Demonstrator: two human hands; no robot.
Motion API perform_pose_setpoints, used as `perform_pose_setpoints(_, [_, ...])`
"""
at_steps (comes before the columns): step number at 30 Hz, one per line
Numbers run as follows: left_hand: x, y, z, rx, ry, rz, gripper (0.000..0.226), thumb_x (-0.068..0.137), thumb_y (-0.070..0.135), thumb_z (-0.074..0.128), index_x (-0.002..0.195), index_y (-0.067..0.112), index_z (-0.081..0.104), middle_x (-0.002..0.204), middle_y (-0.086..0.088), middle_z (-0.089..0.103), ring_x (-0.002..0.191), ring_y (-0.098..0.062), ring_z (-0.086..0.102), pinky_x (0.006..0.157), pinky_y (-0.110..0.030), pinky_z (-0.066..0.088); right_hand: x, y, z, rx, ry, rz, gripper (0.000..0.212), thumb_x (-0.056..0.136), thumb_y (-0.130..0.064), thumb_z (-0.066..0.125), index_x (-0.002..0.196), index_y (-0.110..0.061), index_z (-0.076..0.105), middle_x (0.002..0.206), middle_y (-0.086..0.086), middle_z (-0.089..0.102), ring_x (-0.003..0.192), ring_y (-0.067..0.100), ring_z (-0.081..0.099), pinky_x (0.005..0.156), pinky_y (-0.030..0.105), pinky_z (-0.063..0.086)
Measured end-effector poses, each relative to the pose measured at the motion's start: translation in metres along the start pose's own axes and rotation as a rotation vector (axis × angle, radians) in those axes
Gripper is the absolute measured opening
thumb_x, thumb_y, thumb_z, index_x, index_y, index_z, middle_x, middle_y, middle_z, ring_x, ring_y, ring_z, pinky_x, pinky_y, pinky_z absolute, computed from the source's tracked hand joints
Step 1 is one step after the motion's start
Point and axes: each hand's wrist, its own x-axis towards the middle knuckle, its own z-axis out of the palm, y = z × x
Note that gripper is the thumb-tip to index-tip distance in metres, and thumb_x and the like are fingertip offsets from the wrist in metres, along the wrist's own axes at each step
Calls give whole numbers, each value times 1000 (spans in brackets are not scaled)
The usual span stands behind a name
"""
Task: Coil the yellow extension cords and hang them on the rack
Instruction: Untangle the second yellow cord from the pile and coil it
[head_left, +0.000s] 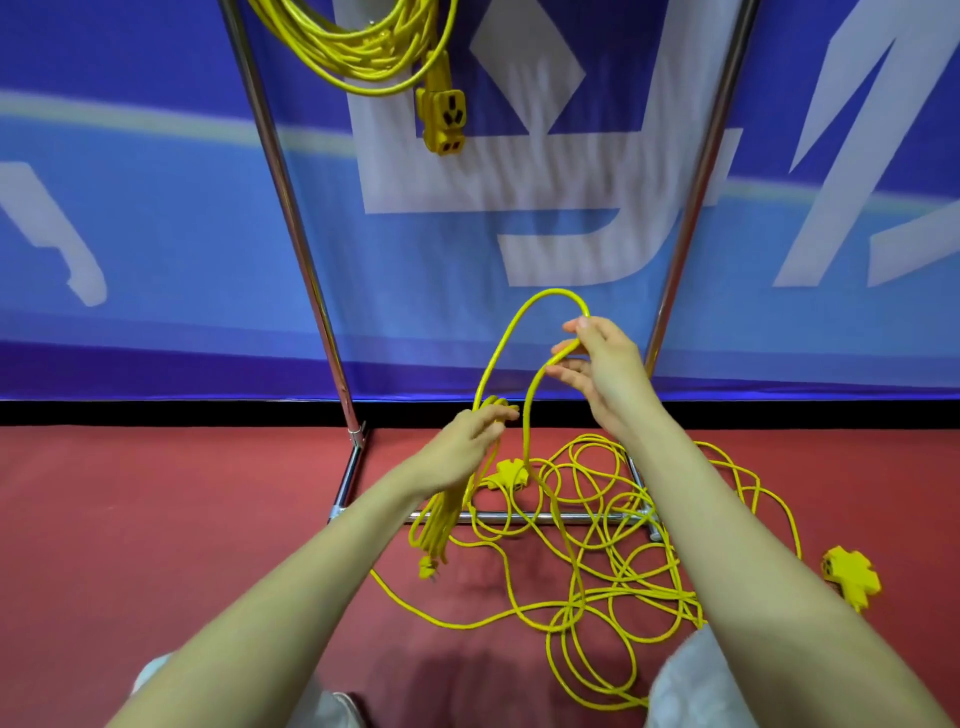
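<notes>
A yellow extension cord (553, 292) is arched between two hands: its upper loop is pinched by the right hand (605, 364) between thumb and fingers (571, 374), while gathered coils are gripped in the curled left hand (462, 447) (the rest is strewn on the red floor (156, 493)).

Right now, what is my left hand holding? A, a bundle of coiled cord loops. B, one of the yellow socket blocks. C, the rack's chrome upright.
A: the left hand grips the coiled loops of yellow extension cord, which hang down from it, while the right hand pinches the next loop.
</notes>
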Motion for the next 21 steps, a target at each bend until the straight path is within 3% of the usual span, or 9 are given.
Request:
perform_pose_setpoints(2, [-1,3,2,-93,-65,-7,29,102,17,44,126,4,55,87,-14,58,63,-14,54,60,-23,43,0,3,3,36,12,-4,23,102,-20,38,87,-11,52,74,11,55,55,17,60,55,23,55])
perform_pose_setpoints(4, [-1,4,6,-166,-57,17,14,99,15,50,107,10,60,73,0,52,55,-4,48,57,-20,39,0,6,2,75,26,7,22,102,-20,39,88,-10,53,76,13,55,59,19,59,55,23,55])
perform_pose_setpoints(6, [1,2,8,-242,19,2,14,98,12,51,91,18,61,63,5,40,52,-9,35,54,-25,31,0,5,3,134,-8,30,21,102,-22,40,94,-9,54,81,15,56,68,21,61,59,25,57])
perform_pose_setpoints(8, [4,2,9,-376,76,-58,18,99,10,48,89,17,61,56,12,42,49,-8,31,51,-24,28,-2,7,6,159,-74,101,22,101,-28,41,106,-8,50,92,16,58,79,26,63,71,32,58])
perform_pose_setpoints(11, [6,10,5,-566,139,-130,19,101,9,44,93,13,61,54,14,49,43,-2,31,46,-16,28,-8,23,7,-190,-225,223,14,99,-22,47,109,-12,49,104,12,58,91,26,61,86,39,52])
perform_pose_setpoints(13, [7,12,-2,-619,186,-136,21,102,10,42,93,13,60,51,13,51,41,-1,31,45,-15,29,-14,38,4,-518,-425,216,5,95,-16,54,99,-17,57,100,7,62,89,18,61,83,35,51])
perform_pose_setpoints(15, [8,11,-12,-639,246,-146,22,102,11,41,92,16,60,46,14,47,42,-1,32,46,-16,31,-17,50,1,-643,-591,237,8,92,-16,59,99,-20,60,93,2,63,85,11,58,76,26,47])
perform_pose_setpoints(18, [8,10,-20,-654,296,-135,23,102,12,42,91,17,61,46,15,45,45,-4,30,48,-19,30,-16,61,1,-713,-672,190,22,88,-14,65,106,-18,54,88,3,61,77,9,54,65,20,40])
perform_pose_setpoints(21, [8,10,-26,-663,297,-108,22,102,12,42,93,16,61,46,17,44,48,-6,27,48,-19,27,-15,69,2,-990,-620,50,11,92,-12,58,91,-17,48,72,-1,56,69,16,57,65,29,44])
